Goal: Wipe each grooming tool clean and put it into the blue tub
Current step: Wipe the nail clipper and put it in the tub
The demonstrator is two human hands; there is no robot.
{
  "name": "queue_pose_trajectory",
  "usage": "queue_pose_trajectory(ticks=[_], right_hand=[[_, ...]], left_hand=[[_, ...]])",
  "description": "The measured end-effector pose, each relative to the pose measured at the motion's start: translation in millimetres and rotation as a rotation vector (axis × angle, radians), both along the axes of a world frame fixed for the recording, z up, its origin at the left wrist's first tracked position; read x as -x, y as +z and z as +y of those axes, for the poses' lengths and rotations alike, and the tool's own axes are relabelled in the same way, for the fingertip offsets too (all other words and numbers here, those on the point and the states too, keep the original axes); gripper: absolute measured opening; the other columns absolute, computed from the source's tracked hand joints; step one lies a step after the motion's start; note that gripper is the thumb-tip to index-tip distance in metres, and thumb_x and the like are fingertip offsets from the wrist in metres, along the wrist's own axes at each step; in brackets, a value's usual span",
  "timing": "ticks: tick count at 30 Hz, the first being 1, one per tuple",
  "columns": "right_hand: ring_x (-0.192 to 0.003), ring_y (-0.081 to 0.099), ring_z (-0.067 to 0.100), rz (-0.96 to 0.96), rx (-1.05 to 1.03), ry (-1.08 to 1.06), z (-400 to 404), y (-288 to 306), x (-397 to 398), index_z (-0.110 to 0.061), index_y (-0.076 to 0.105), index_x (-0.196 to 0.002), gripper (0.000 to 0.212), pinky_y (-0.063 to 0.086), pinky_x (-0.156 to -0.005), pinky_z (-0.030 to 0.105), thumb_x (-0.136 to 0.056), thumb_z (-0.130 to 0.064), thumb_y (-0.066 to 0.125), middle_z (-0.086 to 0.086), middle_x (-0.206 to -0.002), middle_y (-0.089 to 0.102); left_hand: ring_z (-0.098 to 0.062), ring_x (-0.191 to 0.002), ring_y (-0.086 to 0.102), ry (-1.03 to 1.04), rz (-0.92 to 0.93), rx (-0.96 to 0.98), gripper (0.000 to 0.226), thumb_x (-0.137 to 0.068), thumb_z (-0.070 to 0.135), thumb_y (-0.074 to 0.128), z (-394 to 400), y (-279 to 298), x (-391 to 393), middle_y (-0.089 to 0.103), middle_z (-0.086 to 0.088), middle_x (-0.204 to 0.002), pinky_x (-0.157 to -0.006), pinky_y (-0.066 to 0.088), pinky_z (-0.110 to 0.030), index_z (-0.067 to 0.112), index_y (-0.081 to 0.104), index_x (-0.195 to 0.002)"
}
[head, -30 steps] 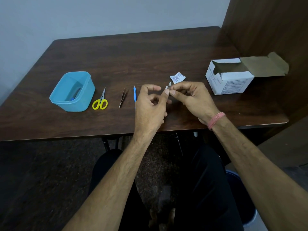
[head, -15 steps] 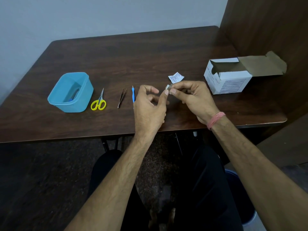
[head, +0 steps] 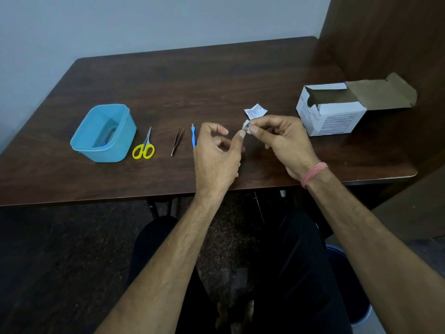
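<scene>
your left hand (head: 216, 153) and right hand (head: 281, 138) both pinch a small white packet (head: 247, 124) | above desk (head: 216, 75) | blue tub (head: 103, 133) far left

Dark wooden table (head: 197, 75) carried a blue tub (head: 103, 133) near its left edge, then yellow scissors (head: 143, 148), tweezers (head: 177, 141), a blue-handled tool (head: 193, 135), a torn sachet (head: 255, 111); open white box (head: 332, 112) near right edge.

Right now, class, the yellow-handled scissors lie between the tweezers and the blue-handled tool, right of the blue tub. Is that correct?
Not quite. The head view shows the yellow-handled scissors between the blue tub and the tweezers; the blue-handled tool lies beyond the tweezers. They are right of the tub.
</scene>
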State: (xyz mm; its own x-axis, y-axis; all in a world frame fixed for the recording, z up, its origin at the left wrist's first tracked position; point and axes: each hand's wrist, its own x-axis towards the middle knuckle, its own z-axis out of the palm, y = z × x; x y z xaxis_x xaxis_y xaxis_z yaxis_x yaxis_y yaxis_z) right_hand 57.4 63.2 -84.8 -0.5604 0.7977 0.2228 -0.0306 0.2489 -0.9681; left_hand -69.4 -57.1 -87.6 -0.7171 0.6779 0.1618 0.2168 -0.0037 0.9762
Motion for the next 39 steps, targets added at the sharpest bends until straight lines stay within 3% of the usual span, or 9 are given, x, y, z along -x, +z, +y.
queue_pose_trajectory(ticks=[5, 9, 13, 18, 23, 28, 35, 39], right_hand=[[-0.068, 0.061, -0.004, -0.051, -0.035, 0.044, -4, 1, 3, -0.022, 0.083, -0.094, 0.019, 0.047, -0.066, 0.011, -0.1, -0.005, 0.078, -0.018, -0.078, 0.077], [-0.077, 0.06, 0.001, 0.022, 0.011, -0.012, 0, 1, -1, -0.02, 0.085, -0.101, 0.013, 0.049, -0.065, 0.02, -0.1, -0.008, 0.079, 0.006, -0.096, 0.083], [-0.07, 0.06, -0.003, -0.036, -0.054, 0.053, -4, -1, 5, -0.02, 0.084, -0.095, 0.016, 0.047, -0.069, 0.014, -0.1, -0.005, 0.079, -0.015, -0.081, 0.078], [-0.072, 0.055, 0.006, 0.246, 0.16, -0.019, 2, 3, -4, -0.023, 0.084, -0.097, 0.023, 0.045, -0.063, 0.022, -0.103, -0.004, 0.073, -0.004, -0.092, 0.079], [-0.07, 0.059, 0.006, 0.097, -0.013, -0.04, -7, 1, 2, -0.033, 0.085, -0.094, 0.016, 0.048, -0.062, 0.019, -0.099, -0.019, 0.081, -0.012, -0.082, 0.076], [-0.056, 0.067, 0.015, 0.031, -0.06, -0.051, -9, 1, 2, -0.034, 0.086, -0.098, 0.004, 0.05, -0.045, 0.026, -0.098, -0.031, 0.083, -0.001, -0.092, 0.082], [-0.052, 0.067, 0.016, -0.047, -0.08, -0.136, -11, -2, 4, -0.027, 0.084, -0.097, 0.003, 0.049, -0.044, 0.025, -0.098, -0.03, 0.084, -0.001, -0.091, 0.083], [-0.054, 0.066, 0.014, -0.061, -0.083, -0.133, -11, 0, 3, -0.025, 0.084, -0.098, 0.002, 0.05, -0.048, 0.022, -0.099, -0.027, 0.084, -0.002, -0.09, 0.083]], left_hand=[[-0.006, -0.045, 0.063, 0.003, 0.001, -0.001, 0.035, -0.102, 0.038, 0.085, -1, 0, 1, 0.08, -0.001, -0.077, -0.038, 0.047, -0.024, 0.033, 0.051, -0.105], [-0.006, -0.045, 0.063, -0.001, 0.003, 0.005, 0.035, -0.102, 0.036, 0.085, 0, 0, -1, 0.081, 0.002, -0.077, -0.037, 0.047, -0.024, 0.032, 0.05, -0.107], [-0.006, -0.044, 0.062, 0.008, -0.011, -0.021, 0.035, -0.102, 0.036, 0.084, -1, 0, 0, 0.079, 0.001, -0.076, -0.037, 0.046, -0.024, 0.032, 0.05, -0.104], [-0.006, -0.045, 0.063, 0.019, -0.032, -0.004, 0.03, -0.104, 0.036, 0.082, 0, 0, -2, 0.083, 0.003, -0.082, -0.037, 0.047, -0.025, 0.028, 0.054, -0.106], [-0.008, -0.044, 0.062, 0.027, -0.065, -0.033, 0.024, -0.107, 0.038, 0.08, 0, 1, 1, 0.084, 0.004, -0.088, -0.037, 0.047, -0.026, 0.025, 0.06, -0.106], [-0.01, -0.05, 0.068, -0.041, -0.076, -0.027, 0.013, -0.108, 0.033, 0.08, -1, 1, 3, 0.084, 0.006, -0.095, -0.039, 0.051, -0.026, 0.022, 0.075, -0.113], [-0.01, -0.053, 0.069, -0.181, -0.046, 0.021, 0.023, -0.108, 0.02, 0.079, -7, 2, 8, 0.082, 0.01, -0.121, -0.04, 0.05, -0.024, 0.027, 0.079, -0.13], [-0.011, -0.055, 0.073, -0.179, -0.066, -0.009, 0.02, -0.106, 0.028, 0.083, -7, 3, 6, 0.084, 0.013, -0.117, -0.041, 0.051, -0.023, 0.03, 0.082, -0.125]])
